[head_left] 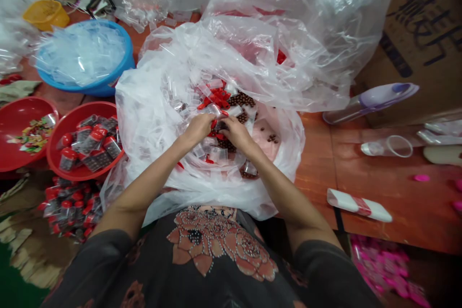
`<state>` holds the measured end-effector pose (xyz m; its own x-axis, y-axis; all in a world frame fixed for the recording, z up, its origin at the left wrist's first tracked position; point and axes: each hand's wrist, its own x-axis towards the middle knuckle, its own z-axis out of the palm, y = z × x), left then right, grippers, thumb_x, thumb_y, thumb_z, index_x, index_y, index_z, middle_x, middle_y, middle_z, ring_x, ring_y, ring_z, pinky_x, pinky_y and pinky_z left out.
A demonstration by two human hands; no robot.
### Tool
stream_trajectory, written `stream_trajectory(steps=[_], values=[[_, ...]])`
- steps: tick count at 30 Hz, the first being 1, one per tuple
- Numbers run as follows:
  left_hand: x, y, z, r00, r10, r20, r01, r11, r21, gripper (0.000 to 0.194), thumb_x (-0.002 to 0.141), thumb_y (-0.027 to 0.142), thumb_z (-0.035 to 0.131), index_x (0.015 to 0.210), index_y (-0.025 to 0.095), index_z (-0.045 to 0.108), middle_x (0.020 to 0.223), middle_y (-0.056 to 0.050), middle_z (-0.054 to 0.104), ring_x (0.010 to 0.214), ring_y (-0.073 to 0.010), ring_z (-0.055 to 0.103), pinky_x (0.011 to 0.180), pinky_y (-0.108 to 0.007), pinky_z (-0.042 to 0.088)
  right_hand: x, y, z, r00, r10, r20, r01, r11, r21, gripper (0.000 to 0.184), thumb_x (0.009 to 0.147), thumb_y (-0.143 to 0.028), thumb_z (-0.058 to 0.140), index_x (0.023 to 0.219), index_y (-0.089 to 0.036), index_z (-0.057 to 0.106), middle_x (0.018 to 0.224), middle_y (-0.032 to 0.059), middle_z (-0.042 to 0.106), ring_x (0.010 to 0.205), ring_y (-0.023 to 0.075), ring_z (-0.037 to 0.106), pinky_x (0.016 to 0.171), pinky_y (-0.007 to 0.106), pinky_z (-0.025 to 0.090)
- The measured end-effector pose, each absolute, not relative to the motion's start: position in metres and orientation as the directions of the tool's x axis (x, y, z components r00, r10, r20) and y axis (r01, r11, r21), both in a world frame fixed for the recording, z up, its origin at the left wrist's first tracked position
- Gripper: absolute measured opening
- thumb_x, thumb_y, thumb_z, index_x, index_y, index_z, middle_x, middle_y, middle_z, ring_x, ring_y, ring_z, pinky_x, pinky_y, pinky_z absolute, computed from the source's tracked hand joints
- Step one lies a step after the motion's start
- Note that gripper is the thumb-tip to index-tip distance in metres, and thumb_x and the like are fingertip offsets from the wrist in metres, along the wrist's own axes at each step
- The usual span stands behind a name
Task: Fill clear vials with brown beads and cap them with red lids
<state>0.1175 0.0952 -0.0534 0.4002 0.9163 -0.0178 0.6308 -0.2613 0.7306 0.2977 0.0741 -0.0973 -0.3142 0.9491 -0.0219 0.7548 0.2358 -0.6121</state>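
Note:
Over a large white plastic bag, my left hand and my right hand meet with their fingers closed. Between them is a small clear plastic bottle with red on it, partly covered by my fingers and blurred. Just beyond the hands lies a heap of red plastic caps. Small brown balls are spread beside and beneath my right hand. Loose clear plastic bottles lie left of the caps, inside the bag.
To the left stand a red basin of filled red-capped bottles, another red basin with colourful bits, and a blue basin of clear pieces. A cardboard box, a clear cup and a white packet are on the right.

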Motion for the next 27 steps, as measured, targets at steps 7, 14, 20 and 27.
stream_trajectory(steps=[7, 14, 20, 27], values=[[0.098, 0.054, -0.037, 0.199, 0.974, 0.111, 0.451, -0.192, 0.872, 0.035, 0.089, 0.017, 0.057, 0.121, 0.017, 0.07, 0.123, -0.009, 0.07, 0.109, -0.0233, 0.066, 0.099, -0.036, 0.05, 0.29, 0.053, -0.097, -0.132, 0.991, 0.002, 0.175, 0.026, -0.984, 0.043, 0.074, -0.036, 0.073, 0.112, -0.02, 0.064, 0.105, 0.004, 0.067, 0.091, 0.0188, 0.063, 0.089, 0.036, 0.051], [0.11, 0.025, -0.051, 0.3, 0.949, -0.093, -0.074, 0.121, 0.99, 0.05, 0.081, 0.038, 0.074, 0.125, 0.015, 0.068, 0.122, -0.011, 0.071, 0.11, -0.027, 0.067, 0.095, -0.039, 0.054, 0.274, 0.016, -0.065, -0.109, 0.982, -0.154, -0.186, -0.172, -0.967, 0.043, 0.069, -0.037, 0.08, 0.108, -0.027, 0.062, 0.103, 0.0, 0.07, 0.081, 0.0161, 0.065, 0.08, 0.034, 0.056], [0.102, 0.02, -0.045, 0.314, 0.934, -0.173, -0.251, 0.257, 0.933, 0.045, 0.076, 0.038, 0.079, 0.115, 0.015, 0.071, 0.116, -0.01, 0.073, 0.099, -0.0229, 0.07, 0.086, -0.035, 0.059, 0.282, 0.007, -0.063, -0.135, 0.979, -0.154, -0.16, -0.175, -0.972, 0.034, 0.082, -0.042, 0.067, 0.113, -0.029, 0.065, 0.107, 0.0007, 0.069, 0.076, 0.0134, 0.066, 0.079, 0.035, 0.059], [0.081, 0.007, -0.031, 0.264, 0.946, -0.187, -0.291, 0.263, 0.92, 0.04, 0.077, 0.033, 0.079, 0.113, 0.017, 0.071, 0.113, -0.008, 0.073, 0.099, -0.0207, 0.07, 0.086, -0.033, 0.06, 0.31, 0.038, -0.093, -0.01, 0.998, -0.065, 0.256, -0.06, -0.965, 0.031, 0.084, -0.026, 0.053, 0.112, -0.021, 0.068, 0.101, 0.0043, 0.069, 0.081, 0.0165, 0.065, 0.077, 0.036, 0.056]])
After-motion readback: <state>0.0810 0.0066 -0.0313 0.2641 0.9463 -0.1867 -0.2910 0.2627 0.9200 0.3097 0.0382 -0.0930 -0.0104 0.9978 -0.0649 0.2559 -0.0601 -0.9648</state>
